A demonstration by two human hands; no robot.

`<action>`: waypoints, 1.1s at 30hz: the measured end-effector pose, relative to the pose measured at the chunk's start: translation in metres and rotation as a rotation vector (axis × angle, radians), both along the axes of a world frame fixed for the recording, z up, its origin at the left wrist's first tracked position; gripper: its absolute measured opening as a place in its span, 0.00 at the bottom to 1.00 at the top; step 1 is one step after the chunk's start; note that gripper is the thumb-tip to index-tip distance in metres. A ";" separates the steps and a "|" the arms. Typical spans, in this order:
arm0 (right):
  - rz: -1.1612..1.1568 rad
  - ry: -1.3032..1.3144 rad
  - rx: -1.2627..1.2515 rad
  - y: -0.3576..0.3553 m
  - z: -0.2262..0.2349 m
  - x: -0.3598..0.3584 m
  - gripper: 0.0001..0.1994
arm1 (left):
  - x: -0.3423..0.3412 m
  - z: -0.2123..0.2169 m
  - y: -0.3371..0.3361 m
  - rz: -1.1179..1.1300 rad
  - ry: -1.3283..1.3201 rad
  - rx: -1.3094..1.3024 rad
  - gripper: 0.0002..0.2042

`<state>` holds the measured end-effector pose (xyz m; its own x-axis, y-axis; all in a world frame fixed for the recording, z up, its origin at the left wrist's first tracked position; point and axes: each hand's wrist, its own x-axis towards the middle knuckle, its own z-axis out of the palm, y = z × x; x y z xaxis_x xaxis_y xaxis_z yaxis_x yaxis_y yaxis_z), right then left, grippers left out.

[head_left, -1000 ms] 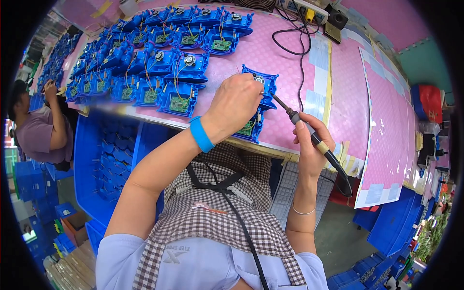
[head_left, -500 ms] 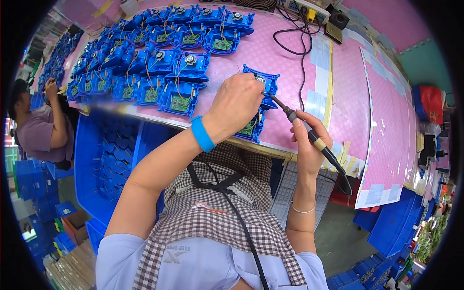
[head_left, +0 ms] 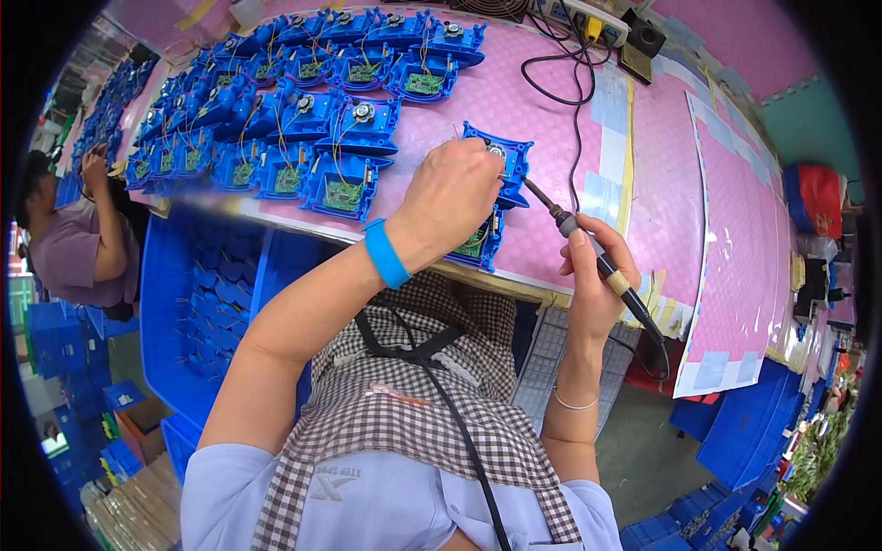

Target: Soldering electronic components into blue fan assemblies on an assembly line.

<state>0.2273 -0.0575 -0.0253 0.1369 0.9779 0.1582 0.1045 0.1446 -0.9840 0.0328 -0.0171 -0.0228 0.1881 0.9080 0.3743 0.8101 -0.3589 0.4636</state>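
Two hands work over one blue plastic housing (head_left: 496, 197) at the near edge of the bench (head_left: 698, 211). My left hand (head_left: 450, 197) lies closed over the top of the housing, pinning it down, and hides most of the green circuit board (head_left: 473, 246) that peeks out below my palm. My right hand (head_left: 593, 275) is wrapped around the soldering iron (head_left: 597, 262) in a pen grip, its tip slanting up and left to the housing's right side, just beside my left fingers.

For this joint I judge that the tip should sit steady on the pad, the housing should not rock, and my left fingertips should stay off the hot metal. The iron's black cord (head_left: 657, 354) hangs off the bench edge, so I would keep it slack.

The housing is hard, glossy moulded plastic with angular corners. The bench cover is a pink mat with a fine embossed grid. The iron has a black grip and a tan collar. Further back lie many more blue housings (head_left: 349, 119) in rows, each with a green board, thin wires and a round metal part. A blue wristband (head_left: 386, 253) circles my left wrist.
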 end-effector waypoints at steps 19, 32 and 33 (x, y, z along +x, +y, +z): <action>-0.057 -0.123 0.169 -0.003 -0.009 0.005 0.13 | 0.000 -0.001 0.002 -0.009 0.004 -0.030 0.05; -0.034 -0.075 0.275 -0.005 -0.012 0.013 0.11 | -0.018 0.028 -0.006 0.156 -0.292 0.047 0.05; -0.033 -0.026 0.259 -0.005 -0.011 0.012 0.10 | -0.018 0.027 -0.004 0.151 -0.291 0.044 0.05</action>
